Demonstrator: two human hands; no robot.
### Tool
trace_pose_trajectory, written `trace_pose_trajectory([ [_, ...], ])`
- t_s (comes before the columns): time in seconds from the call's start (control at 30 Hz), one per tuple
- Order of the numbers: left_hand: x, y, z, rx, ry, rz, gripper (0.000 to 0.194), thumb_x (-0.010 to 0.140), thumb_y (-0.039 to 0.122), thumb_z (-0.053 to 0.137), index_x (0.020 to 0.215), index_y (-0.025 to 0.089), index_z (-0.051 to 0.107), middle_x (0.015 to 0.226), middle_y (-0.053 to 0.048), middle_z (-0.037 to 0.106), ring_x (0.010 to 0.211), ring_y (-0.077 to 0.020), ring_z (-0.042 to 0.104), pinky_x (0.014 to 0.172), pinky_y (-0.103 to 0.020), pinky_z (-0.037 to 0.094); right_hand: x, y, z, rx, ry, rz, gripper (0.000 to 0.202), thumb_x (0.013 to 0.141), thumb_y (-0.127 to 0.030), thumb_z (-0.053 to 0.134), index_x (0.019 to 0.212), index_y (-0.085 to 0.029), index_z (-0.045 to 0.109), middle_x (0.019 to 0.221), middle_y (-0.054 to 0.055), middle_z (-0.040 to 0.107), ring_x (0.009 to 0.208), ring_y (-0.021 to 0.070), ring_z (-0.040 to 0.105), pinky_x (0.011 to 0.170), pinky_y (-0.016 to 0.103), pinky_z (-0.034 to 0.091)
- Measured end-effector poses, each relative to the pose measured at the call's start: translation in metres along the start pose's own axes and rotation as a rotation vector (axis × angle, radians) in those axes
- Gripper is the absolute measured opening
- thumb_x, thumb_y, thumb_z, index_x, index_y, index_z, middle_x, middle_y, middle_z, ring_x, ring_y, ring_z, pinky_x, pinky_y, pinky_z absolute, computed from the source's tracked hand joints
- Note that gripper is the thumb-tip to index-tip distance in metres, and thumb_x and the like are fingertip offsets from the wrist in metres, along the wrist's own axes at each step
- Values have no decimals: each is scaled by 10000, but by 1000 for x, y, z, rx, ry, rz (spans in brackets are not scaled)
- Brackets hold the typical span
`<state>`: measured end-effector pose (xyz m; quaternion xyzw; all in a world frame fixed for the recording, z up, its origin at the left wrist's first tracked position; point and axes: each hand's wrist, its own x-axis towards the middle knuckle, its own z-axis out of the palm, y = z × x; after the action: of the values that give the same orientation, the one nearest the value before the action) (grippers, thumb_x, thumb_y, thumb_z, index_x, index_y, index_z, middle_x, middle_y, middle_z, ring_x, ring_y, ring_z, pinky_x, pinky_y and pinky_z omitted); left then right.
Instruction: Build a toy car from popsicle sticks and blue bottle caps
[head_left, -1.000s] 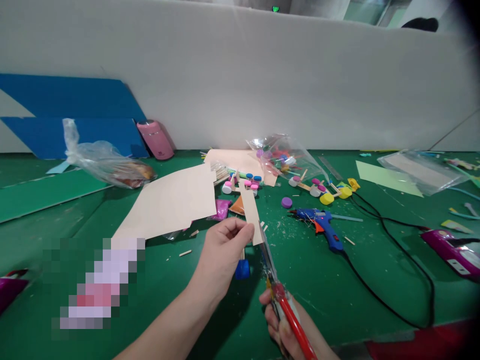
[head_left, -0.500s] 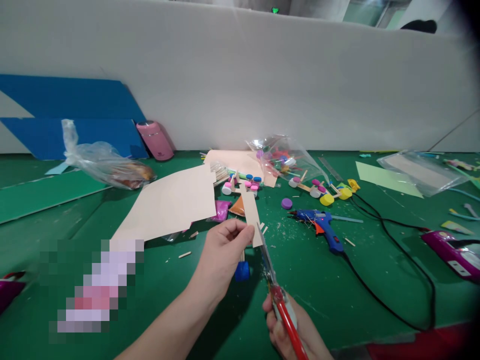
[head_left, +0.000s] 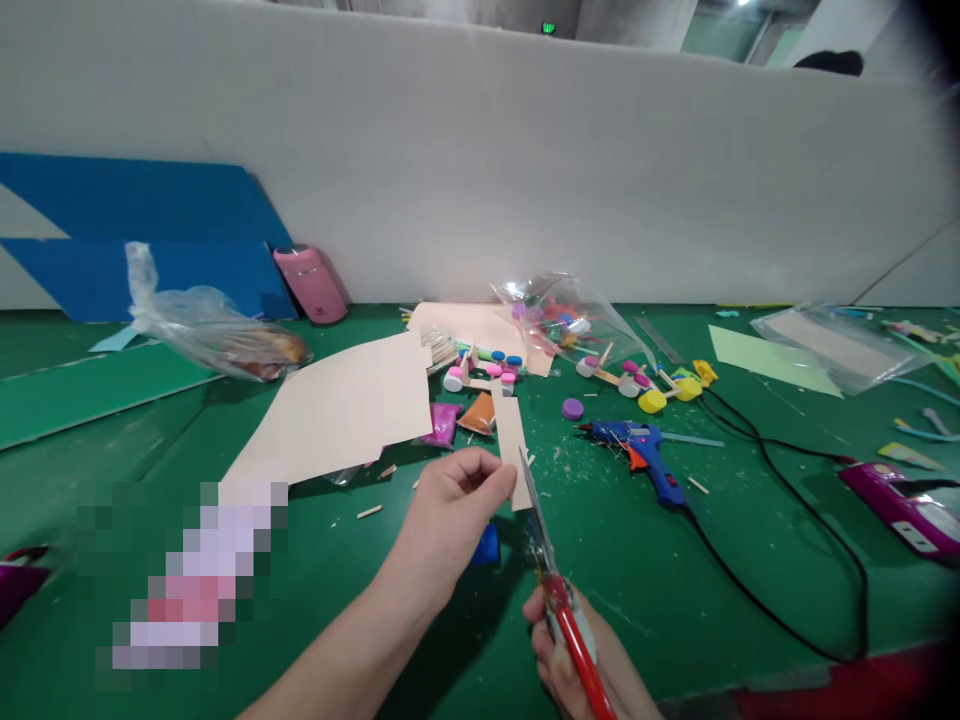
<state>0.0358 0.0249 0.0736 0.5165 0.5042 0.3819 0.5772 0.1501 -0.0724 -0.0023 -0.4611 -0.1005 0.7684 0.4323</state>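
My left hand (head_left: 461, 510) pinches the lower end of a narrow strip of pale paper (head_left: 511, 435) between thumb and fingers. In my right hand (head_left: 592, 655) are scissors with red handles (head_left: 574, 635), their blades pointing up beside the strip's right edge. Whether the blades touch the paper is hard to tell. A blue cap (head_left: 487, 545) lies under my left hand, partly hidden by it. Left of the strip rests a large pale sheet (head_left: 352, 405), and just beyond are an orange packet (head_left: 478, 413) and a magenta packet (head_left: 442, 424).
A blue glue gun (head_left: 645, 455) with a black cord lies to the right, near a purple cap (head_left: 572, 408). Small stick-and-cap assemblies (head_left: 484, 370) stand farther back. A pink bottle (head_left: 311, 284) leans at the back left beside a plastic bag (head_left: 217, 325).
My left hand and the paper strip have moved slightly right and down. The scissor blades now lie just right of the strip instead of over its lower edge.
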Motion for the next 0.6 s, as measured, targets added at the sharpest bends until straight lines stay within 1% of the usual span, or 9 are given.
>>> trace_pose_trajectory([
  [0.1,0,1,0,-3,1,-1,194,729,263,566,578,146,533,566,24,499,562,-99,416,555,-231,315,-1,0,-1,51,3,20,417,577,-561,656,620,-172,512,419,-79,419,342,27,373,369,141,309],
  [0.23,0,1,0,-10,3,-2,196,727,262,572,573,145,536,566,29,498,560,-91,405,551,-220,311,-4,-1,-2,-9,-37,-22,471,546,-605,653,654,-163,531,429,-73,427,319,20,328,332,146,243],
  [0.33,0,1,0,-12,3,-4,199,729,258,570,569,145,531,564,28,500,560,-90,404,552,-217,312,-3,0,-1,-6,-31,-32,490,537,-627,643,655,-164,540,423,-80,409,312,14,292,334,147,251],
  [0.4,-1,1,1,-7,-2,-10,203,733,258,565,569,145,527,562,28,494,554,-87,400,546,-216,308,-2,0,1,4,14,-21,494,569,-650,601,654,-166,547,427,-70,416,332,28,331,351,148,288],
  [0.47,-2,1,2,-3,-16,-23,206,733,265,565,571,147,521,551,33,476,536,-82,389,531,-215,298,-2,-1,2,0,53,-3,472,578,-633,609,653,-170,556,437,-65,415,360,43,377,370,151,321],
  [0.6,-2,-1,2,-19,-35,-50,205,730,283,570,582,152,515,544,41,449,520,-78,373,515,-214,290,-8,-4,2,-29,75,20,466,570,-615,633,690,-168,581,476,-50,448,409,55,424,399,151,345],
])
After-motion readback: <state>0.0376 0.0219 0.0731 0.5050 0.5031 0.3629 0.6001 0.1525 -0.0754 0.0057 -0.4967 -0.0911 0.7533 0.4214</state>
